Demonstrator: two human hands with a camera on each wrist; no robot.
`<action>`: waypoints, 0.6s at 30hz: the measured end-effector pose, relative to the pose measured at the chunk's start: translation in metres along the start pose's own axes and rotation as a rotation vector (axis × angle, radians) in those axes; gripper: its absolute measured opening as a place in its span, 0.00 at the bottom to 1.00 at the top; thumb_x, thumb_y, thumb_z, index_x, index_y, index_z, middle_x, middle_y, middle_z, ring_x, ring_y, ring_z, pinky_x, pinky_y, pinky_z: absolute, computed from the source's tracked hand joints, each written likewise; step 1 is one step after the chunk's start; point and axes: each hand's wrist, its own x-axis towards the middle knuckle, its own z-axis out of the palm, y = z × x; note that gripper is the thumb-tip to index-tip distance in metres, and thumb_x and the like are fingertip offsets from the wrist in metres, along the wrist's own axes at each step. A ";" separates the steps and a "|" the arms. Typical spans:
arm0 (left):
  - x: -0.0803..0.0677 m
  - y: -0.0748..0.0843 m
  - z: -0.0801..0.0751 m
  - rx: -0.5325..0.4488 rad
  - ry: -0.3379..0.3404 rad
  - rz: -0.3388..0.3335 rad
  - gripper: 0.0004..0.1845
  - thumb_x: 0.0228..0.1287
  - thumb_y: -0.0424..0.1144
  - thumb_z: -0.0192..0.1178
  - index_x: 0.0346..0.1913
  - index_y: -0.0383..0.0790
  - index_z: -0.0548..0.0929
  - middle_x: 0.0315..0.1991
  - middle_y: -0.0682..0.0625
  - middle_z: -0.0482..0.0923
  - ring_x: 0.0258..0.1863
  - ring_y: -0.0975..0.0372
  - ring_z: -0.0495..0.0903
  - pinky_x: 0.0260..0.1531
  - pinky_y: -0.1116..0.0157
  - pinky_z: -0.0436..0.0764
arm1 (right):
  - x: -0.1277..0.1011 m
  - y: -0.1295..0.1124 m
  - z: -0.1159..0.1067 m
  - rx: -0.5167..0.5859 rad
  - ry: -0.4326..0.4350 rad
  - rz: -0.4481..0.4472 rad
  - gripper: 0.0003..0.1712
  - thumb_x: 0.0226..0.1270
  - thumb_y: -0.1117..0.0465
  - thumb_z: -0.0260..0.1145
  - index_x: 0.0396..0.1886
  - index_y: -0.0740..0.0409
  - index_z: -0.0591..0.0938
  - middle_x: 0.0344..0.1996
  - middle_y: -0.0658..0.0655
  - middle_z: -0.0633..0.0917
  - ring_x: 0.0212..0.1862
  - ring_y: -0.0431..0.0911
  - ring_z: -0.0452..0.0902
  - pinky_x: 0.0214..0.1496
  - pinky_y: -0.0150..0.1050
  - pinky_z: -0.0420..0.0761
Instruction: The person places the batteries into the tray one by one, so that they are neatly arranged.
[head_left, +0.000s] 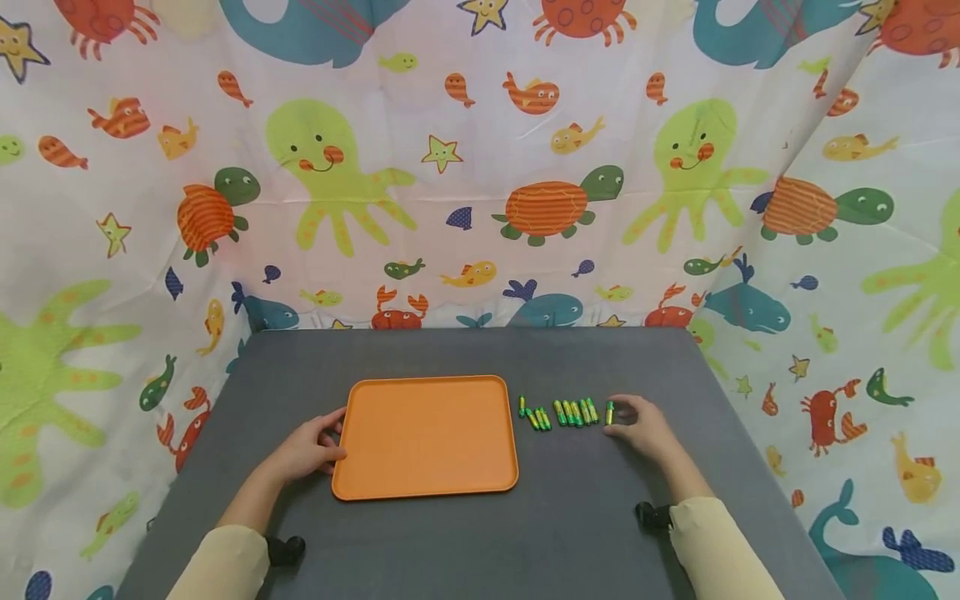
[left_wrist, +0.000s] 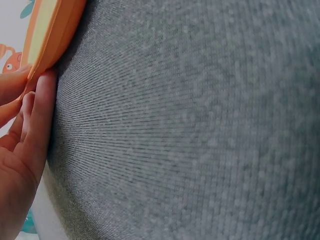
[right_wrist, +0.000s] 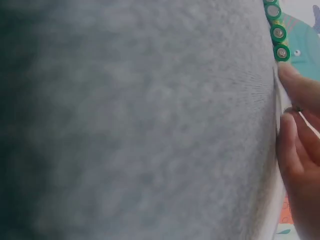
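Note:
On the left of the grey table, my left hand (head_left: 313, 446) grips the left edge of an orange tray (head_left: 424, 492), thumb over the rim and fingers beside and under it. The tray's corner (left_wrist: 62, 37) shows in the left wrist view with fingers at it. My right hand (head_left: 636, 425) pinches a green and yellow battery (head_left: 610, 413) between thumb and fingertips. Just left of it stretches a row of larger batteries (head_left: 576, 413), lying side by side. Smaller batteries (head_left: 537, 419) lie closer to the tray. In the right wrist view, fingers mostly hide the pinched battery.
The grey table (head_left: 480, 550) runs back to a hanging cloth (head_left: 457, 233) printed with sea animals, which also closes off both sides. A black wrist camera (head_left: 285, 551) sits at the left sleeve, another black wrist camera (head_left: 651, 517) at the right sleeve.

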 end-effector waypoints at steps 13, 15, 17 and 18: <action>0.000 0.003 0.001 -0.022 0.019 -0.019 0.46 0.62 0.28 0.68 0.80 0.41 0.57 0.56 0.40 0.67 0.37 0.55 0.78 0.31 0.58 0.87 | -0.004 -0.016 -0.003 0.152 0.003 0.049 0.37 0.59 0.60 0.78 0.68 0.58 0.76 0.52 0.65 0.86 0.54 0.56 0.84 0.42 0.37 0.82; -0.001 0.004 0.001 -0.027 0.009 -0.013 0.46 0.62 0.28 0.68 0.80 0.40 0.56 0.56 0.39 0.67 0.37 0.55 0.78 0.31 0.58 0.87 | -0.003 -0.022 -0.004 0.160 -0.003 0.037 0.37 0.60 0.60 0.77 0.69 0.59 0.76 0.53 0.65 0.86 0.55 0.57 0.84 0.42 0.38 0.83; -0.002 0.006 0.002 -0.038 0.009 -0.015 0.45 0.62 0.28 0.68 0.80 0.40 0.57 0.56 0.39 0.67 0.36 0.54 0.77 0.31 0.57 0.87 | -0.002 -0.030 -0.005 0.162 -0.006 0.025 0.36 0.61 0.61 0.76 0.69 0.58 0.75 0.53 0.65 0.86 0.55 0.57 0.84 0.44 0.40 0.84; -0.002 0.006 0.002 -0.042 0.006 -0.012 0.45 0.62 0.28 0.68 0.80 0.40 0.57 0.56 0.39 0.67 0.36 0.54 0.77 0.31 0.57 0.87 | -0.002 -0.034 -0.006 0.159 -0.007 0.014 0.36 0.61 0.61 0.76 0.69 0.59 0.75 0.53 0.64 0.86 0.55 0.57 0.84 0.45 0.42 0.84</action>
